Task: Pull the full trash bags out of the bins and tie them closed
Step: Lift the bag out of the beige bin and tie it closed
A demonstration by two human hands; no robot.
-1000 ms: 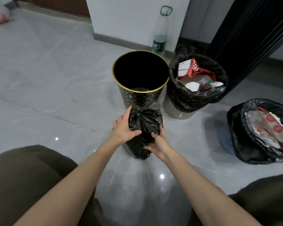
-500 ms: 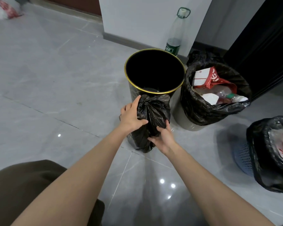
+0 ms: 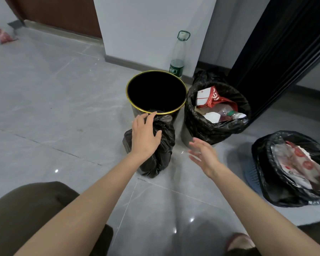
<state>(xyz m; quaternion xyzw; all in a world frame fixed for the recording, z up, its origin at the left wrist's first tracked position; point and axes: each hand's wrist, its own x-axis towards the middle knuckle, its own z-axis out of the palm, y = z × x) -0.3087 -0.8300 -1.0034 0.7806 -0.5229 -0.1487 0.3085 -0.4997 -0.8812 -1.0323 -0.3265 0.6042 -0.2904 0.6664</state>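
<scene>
Left hand (image 3: 145, 137) rests open on the tied bag (image 3: 161, 156); right hand (image 3: 204, 156) hovers open, empty. One bin (image 3: 135, 112) done (middle bag (image 3: 207, 130) and right bag (image 3: 262, 163) not yet pulled or tied).

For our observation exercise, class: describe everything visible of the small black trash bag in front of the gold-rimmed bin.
The black trash bag is thin, glossy, crinkled plastic, bulging full, its neck gathered shut on top. It stands upright on the grey tiled floor, just in front of the gold-rimmed bin. The left hand rests open on its upper side; the right hand is clear of it.
</scene>
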